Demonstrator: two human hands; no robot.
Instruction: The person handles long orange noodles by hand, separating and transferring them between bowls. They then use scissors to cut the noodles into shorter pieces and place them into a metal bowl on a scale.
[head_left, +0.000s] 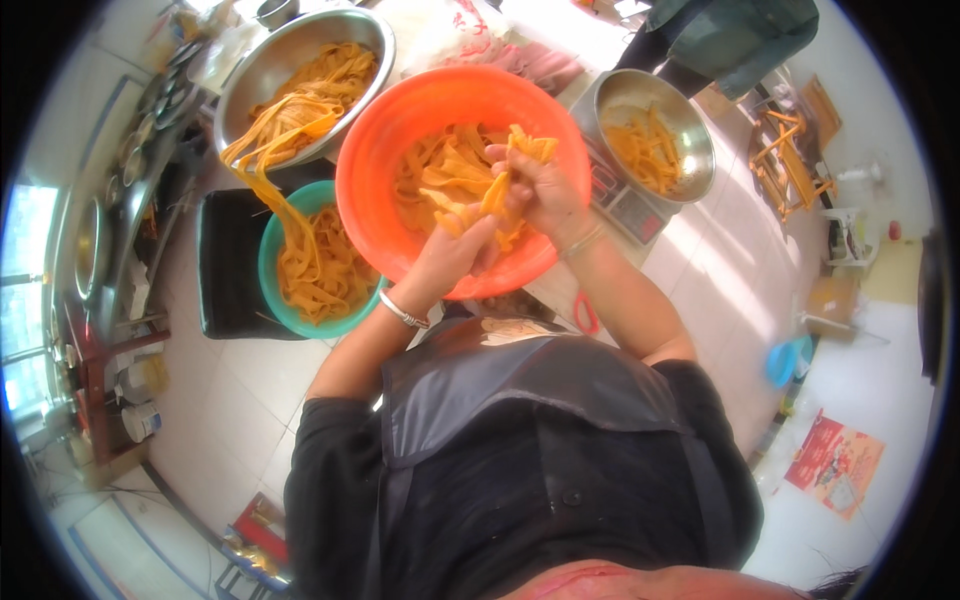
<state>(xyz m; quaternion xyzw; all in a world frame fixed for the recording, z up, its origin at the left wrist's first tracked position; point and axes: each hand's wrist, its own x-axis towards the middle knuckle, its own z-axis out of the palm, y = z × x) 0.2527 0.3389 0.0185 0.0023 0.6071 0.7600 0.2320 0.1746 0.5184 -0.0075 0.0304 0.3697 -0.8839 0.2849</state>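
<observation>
Wide orange-yellow strips (454, 169), which look like noodles or tofu skin, lie in a large orange plastic basin (367, 135) before me. My left hand (461, 247), with a silver bracelet at the wrist, grips some strips over the basin's near side. Just right of it, my right hand (544, 187) pinches a folded bunch of strips above the basin. More strips fill a steel bowl (382, 45) at the upper left; a few hang over its rim into a green basin (268, 262), which holds a loose heap. A steel bowl (694, 127) at the right holds fewer strips.
The right steel bowl rests on a digital scale (634, 214). Red-handled scissors (586, 313) lie near my right forearm. The green basin stands on a black stool (225, 262). A person in dark clothing (739, 37) is at the upper right. A wooden folding chair (791, 161) stands beyond.
</observation>
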